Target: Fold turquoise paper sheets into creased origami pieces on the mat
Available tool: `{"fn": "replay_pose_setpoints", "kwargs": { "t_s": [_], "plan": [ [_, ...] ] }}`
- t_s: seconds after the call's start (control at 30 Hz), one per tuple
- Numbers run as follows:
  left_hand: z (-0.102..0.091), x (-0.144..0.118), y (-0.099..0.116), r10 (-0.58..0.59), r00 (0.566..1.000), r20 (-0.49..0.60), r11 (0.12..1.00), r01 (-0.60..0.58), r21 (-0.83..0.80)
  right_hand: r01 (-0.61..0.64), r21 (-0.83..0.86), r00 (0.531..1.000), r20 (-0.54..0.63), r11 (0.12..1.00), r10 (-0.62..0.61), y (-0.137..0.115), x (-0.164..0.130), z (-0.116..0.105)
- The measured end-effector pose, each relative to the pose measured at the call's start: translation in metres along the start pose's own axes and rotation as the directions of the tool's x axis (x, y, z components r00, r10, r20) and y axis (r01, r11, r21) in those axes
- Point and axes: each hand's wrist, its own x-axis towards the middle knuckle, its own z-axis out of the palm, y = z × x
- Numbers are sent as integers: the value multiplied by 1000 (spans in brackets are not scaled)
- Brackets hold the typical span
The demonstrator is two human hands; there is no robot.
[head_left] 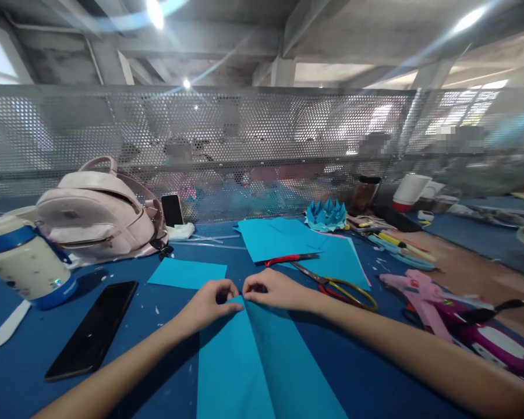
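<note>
A large blue sheet of paper (236,361) lies in front of me with a crease running lengthwise down its middle. At its far edge my left hand (216,299) pinches the paper between thumb and fingers. Close beside it, almost touching, my right hand (273,289) grips the same edge just right of the crease. A smaller blue paper piece (187,273) rests beyond my left hand. Past my right hand lie scissors (321,279) with yellow and red handles, and a red-handled cutting tool (288,259) beside a stack of blue paper (271,235).
A black phone (91,329), a bottle (26,262) and a pink backpack (96,215) occupy the left. On the right are a pink glue gun (421,297), pliers (404,250) and a folded blue paper piece (326,215). A perforated metal screen (244,128) stands behind.
</note>
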Motion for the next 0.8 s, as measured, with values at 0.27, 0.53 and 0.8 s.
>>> {"fn": "replay_pose_setpoints", "kwargs": {
  "t_s": [0.27,0.53,0.8],
  "plan": [
    [5,4,-11,-55,997,62,995,60,-84,-134,48,989,-56,990,136,9,-4,16],
    [11,-4,-10,-126,990,-61,992,124,-34,-159,111,975,-140,981,174,13,-4,35],
    [10,-2,-9,-183,982,-44,983,181,-41,-133,206,976,-145,970,164,23,-5,38]
  ]
}}
